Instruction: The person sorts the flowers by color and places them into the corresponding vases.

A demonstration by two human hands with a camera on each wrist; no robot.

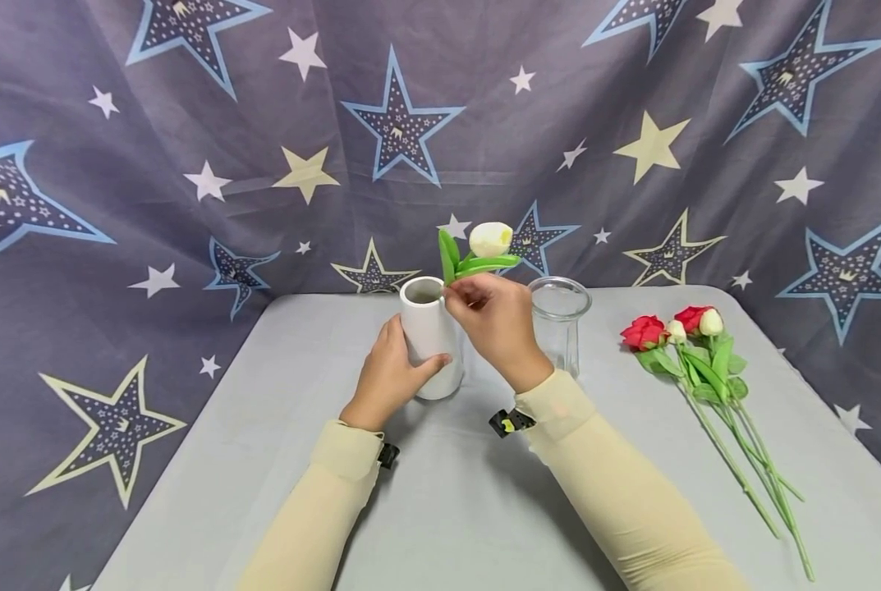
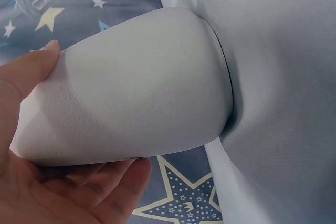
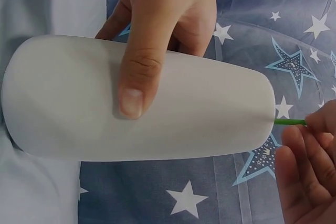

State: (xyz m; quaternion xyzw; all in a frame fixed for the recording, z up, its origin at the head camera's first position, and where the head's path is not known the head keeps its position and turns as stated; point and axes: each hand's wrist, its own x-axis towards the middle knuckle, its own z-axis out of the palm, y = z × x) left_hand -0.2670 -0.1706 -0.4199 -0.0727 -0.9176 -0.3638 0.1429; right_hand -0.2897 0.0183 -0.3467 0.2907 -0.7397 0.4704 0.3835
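A white vase (image 1: 433, 349) stands upright on the grey cloth, its round mouth facing up. My left hand (image 1: 388, 373) grips its side, thumb across the front; the right wrist view shows this hand (image 3: 157, 19) too. Just above and right of the rim, my right hand (image 1: 499, 324) pinches the stem of a white tulip (image 1: 490, 239) with green leaves. In the right wrist view the green stem (image 3: 290, 121) runs from those fingertips to the mouth of the vase (image 3: 210, 108); its lower part is hidden.
A clear glass jar (image 1: 561, 300) stands behind and right of my right hand. At the right lie red roses (image 1: 643, 332) and white tulips (image 1: 711, 322) with long green stems. A starry curtain (image 1: 248, 205) hangs behind the table (image 1: 226, 460).
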